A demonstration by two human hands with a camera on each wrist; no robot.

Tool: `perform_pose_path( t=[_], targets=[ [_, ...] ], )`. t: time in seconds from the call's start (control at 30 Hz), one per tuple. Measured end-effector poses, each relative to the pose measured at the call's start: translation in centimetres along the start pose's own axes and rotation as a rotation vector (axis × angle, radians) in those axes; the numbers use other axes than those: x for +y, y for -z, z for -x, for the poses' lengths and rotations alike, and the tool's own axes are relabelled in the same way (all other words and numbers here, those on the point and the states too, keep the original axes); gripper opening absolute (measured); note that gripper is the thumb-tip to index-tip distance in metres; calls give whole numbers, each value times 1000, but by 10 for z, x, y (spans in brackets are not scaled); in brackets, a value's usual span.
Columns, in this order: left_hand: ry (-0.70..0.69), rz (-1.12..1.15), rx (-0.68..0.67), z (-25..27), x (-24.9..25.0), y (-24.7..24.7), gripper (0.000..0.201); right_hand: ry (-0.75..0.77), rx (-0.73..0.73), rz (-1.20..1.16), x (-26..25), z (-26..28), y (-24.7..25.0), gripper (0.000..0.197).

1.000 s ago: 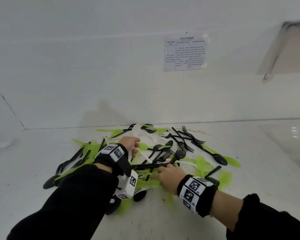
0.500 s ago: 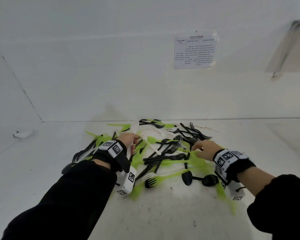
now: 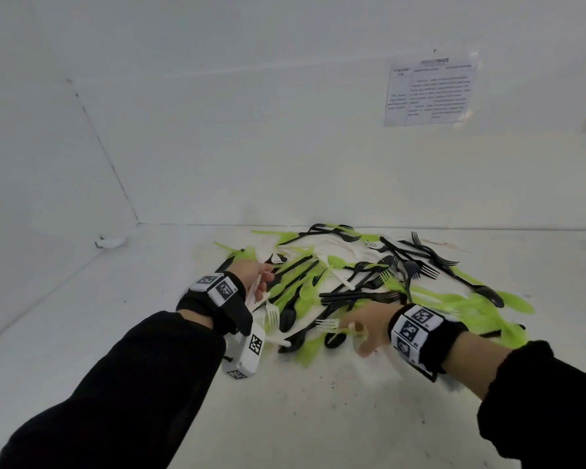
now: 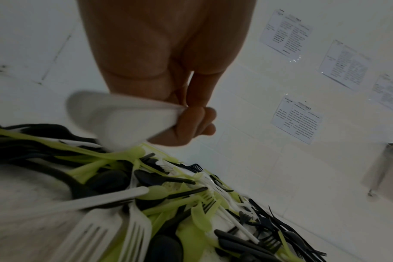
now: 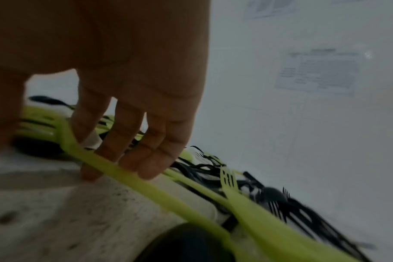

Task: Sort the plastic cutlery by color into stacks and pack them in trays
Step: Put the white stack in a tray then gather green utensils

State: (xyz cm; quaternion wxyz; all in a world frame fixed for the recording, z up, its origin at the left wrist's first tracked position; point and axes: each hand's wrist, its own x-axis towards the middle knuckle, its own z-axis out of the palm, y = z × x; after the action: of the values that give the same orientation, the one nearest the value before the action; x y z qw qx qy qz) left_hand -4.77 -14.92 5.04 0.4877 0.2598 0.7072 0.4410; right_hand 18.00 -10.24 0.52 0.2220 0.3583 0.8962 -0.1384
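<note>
The white counter (image 3: 318,401) carries the mixed cutlery pile (image 3: 369,282), black, green and white tangled together toward its back edge. No trays show. The left hand (image 3: 254,275) pinches a bunch of white pieces (image 4: 123,117) with curled fingers over the pile's left side. The right hand (image 3: 366,324), fingers straight and slightly spread, presses on a green fork (image 5: 123,177) at the near edge. Better to lift one colour at a time, handles aligned, so stacks nest.

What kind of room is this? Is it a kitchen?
Probably not a kitchen; more likely a plain work station. It has bare white walls, printed instruction sheets taped up, and a white table with mixed plastic cutlery.
</note>
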Motion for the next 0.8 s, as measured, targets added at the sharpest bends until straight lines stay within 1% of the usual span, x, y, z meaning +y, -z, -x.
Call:
perform_pose_path(
  t=[0.07,0.13,0.17,0.27,0.33,0.37,0.4,0.47,0.57,0.63,0.7,0.8],
  targets=[
    [-6,17,16,4,-5,7,27,-49,91,83,-5,-8,1,37],
    [-7,14,56,11,-9,12,27,-117,179,89,-4,-9,5,31],
    [2,11,74,15,-11,13,26,-144,198,79,-3,-8,9,31],
    [7,49,127,22,-18,9,25,-208,183,49,2,-4,16,38],
    [8,73,149,28,-24,-4,26,-219,195,27,4,-1,18,41],
    [12,81,145,32,-27,-14,27,-213,228,9,5,-1,18,40],
    [23,86,125,36,-31,-26,27,-205,273,-28,6,0,17,37],
    [56,109,40,44,-40,-55,26,-158,357,-156,5,1,14,31],
    [79,166,-73,57,-47,-96,30,-34,443,-410,-5,4,9,25],
    [72,193,-104,64,-48,-113,30,2,484,-589,-13,9,7,21],
    [64,216,-81,70,-47,-123,29,-19,503,-640,-14,14,6,19],
    [55,248,-90,74,-48,-132,26,-66,504,-601,-9,21,3,13]
  ],
)
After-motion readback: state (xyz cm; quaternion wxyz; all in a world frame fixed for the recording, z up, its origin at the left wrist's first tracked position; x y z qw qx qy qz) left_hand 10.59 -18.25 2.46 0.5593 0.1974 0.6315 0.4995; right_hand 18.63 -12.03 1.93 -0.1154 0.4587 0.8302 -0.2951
